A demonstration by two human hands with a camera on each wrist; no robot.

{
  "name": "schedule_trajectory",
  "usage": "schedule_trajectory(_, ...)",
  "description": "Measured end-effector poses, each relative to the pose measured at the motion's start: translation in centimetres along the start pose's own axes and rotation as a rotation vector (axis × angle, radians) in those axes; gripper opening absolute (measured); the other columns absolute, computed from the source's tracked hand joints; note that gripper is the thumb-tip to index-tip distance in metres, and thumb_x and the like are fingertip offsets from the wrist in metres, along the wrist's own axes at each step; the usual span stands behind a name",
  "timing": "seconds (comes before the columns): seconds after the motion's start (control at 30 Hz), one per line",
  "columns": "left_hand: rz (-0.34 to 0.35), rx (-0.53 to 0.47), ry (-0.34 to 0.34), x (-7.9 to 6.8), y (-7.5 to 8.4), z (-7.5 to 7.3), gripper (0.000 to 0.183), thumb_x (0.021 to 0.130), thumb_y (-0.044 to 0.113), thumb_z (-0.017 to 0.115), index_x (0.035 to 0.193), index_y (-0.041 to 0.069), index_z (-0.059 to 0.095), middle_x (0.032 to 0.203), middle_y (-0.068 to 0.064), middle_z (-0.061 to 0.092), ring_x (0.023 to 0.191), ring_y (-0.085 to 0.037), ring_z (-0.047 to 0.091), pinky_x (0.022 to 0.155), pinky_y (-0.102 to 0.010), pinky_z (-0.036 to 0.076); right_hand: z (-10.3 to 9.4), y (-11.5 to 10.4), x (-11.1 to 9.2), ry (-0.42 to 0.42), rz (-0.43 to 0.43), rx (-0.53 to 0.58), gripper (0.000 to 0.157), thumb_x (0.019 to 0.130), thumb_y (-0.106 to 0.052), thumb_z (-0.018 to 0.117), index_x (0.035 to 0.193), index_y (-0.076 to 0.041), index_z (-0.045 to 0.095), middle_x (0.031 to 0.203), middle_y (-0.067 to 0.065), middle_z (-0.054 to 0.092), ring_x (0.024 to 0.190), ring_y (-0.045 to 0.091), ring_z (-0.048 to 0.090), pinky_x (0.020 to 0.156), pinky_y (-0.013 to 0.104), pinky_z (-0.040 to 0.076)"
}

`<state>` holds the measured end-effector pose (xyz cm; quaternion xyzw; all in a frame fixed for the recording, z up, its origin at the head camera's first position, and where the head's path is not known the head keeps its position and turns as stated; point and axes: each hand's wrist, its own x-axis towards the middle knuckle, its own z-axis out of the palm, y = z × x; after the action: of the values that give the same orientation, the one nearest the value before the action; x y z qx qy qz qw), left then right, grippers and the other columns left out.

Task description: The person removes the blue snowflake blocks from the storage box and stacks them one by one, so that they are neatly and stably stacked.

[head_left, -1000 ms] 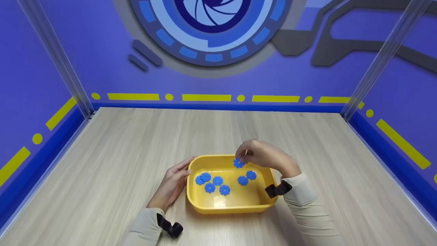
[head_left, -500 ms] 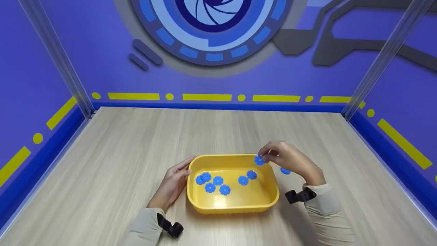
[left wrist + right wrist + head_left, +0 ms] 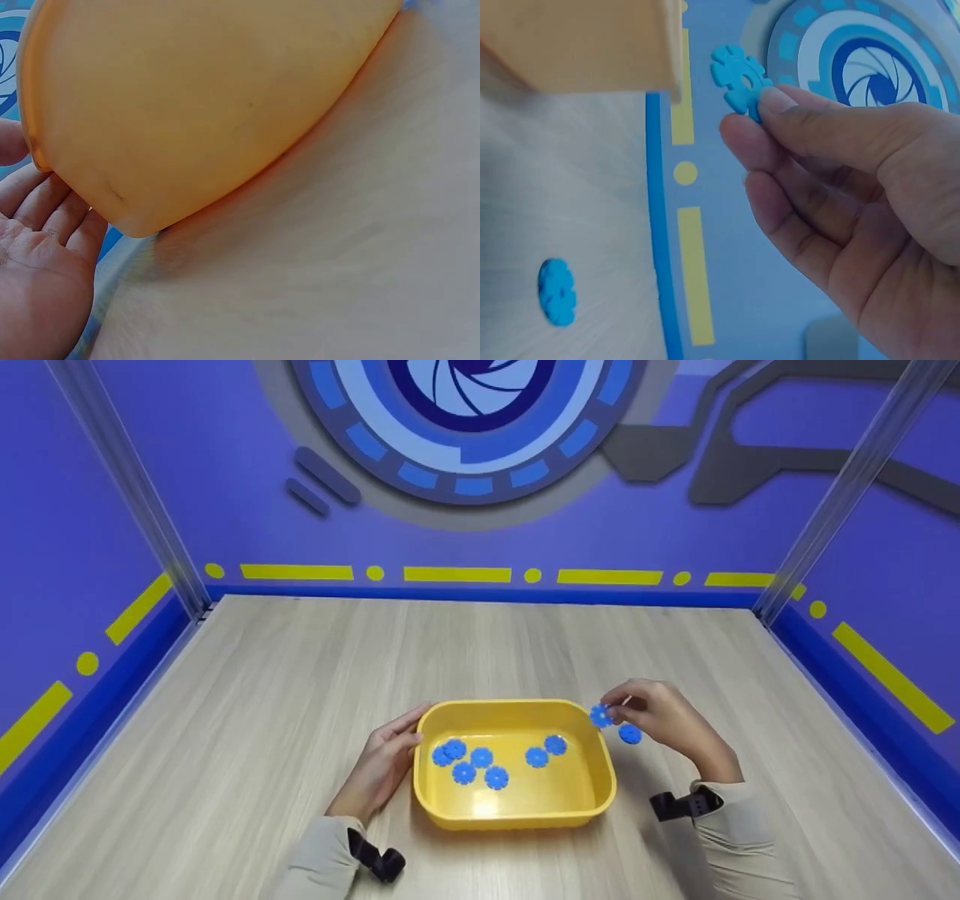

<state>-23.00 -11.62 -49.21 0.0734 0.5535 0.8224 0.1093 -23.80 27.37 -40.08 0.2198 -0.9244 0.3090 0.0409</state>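
A yellow plastic tub (image 3: pixel 517 816) stands on the table, with several blue notched snowflake discs (image 3: pixel 496 778) lying in it. My left hand (image 3: pixel 381 765) holds the tub at its left end; the left wrist view shows the thumb at the rim and the fingers against the outer wall (image 3: pixel 210 112). Past the tub's right rim, my right hand (image 3: pixel 664 720) pinches one blue snowflake disc (image 3: pixel 739 79) between thumb and index finger. Below that hand, another blue disc (image 3: pixel 630 733) rests on the table to the right of the tub.
The wood-grain table (image 3: pixel 315 660) is bounded by a blue-purple back panel (image 3: pixel 420 540) and side panels. Clear corner posts (image 3: pixel 832 502) rise at its far corners. A black strap mount (image 3: pixel 686 804) sits on each wrist.
My right hand has carried the pinched disc rightward, from above the tub's back edge to beyond its right rim. The disc on the table has come into view. The left hand stays put.
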Motion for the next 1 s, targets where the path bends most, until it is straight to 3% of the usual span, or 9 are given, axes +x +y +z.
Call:
schedule_trajectory(0.33, -0.016, 0.024, -0.006, -0.1, -0.1, 0.0, 0.058, 0.09, -0.001, 0.048, 0.146, -0.006, 0.033, 0.154, -0.02, 0.032, 0.143, -0.025, 0.03, 0.111, -0.027, 0.038, 0.5, 3.0, -0.9, 0.003, 0.177, 0.023, 0.015, 0.087, -0.002, 0.066, 0.099, -0.006, 0.073, 0.095, 0.009, 0.072, 0.08, 0.018, 0.066, 0.073, 0.029, 0.059)
schedule_trajectory(0.73, -0.011, 0.016, 0.014, 0.0, 0.2, 0.1, 0.056, 0.09, -0.003, 0.048, 0.144, -0.008, 0.034, 0.153, -0.021, 0.032, 0.144, -0.028, 0.027, 0.116, -0.035, 0.03, 1.0, 5.5, -1.4, 0.038, 0.306, 0.025, 0.015, 0.089, -0.005, 0.064, 0.101, 0.0, 0.072, 0.098, 0.015, 0.071, 0.082, 0.02, 0.064, 0.068, 0.025, 0.056)
schedule_trajectory(1.0, -0.014, 0.007, 0.02, 0.1, 0.0, 0.0, 0.057, 0.089, -0.004, 0.048, 0.144, -0.009, 0.034, 0.153, -0.021, 0.032, 0.144, -0.027, 0.027, 0.115, -0.034, 0.031, 1.4, 6.4, -1.6, 0.042, 0.383, 0.038, 0.017, 0.09, -0.005, 0.062, 0.103, 0.001, 0.071, 0.097, 0.015, 0.071, 0.079, 0.017, 0.062, 0.066, 0.024, 0.056)
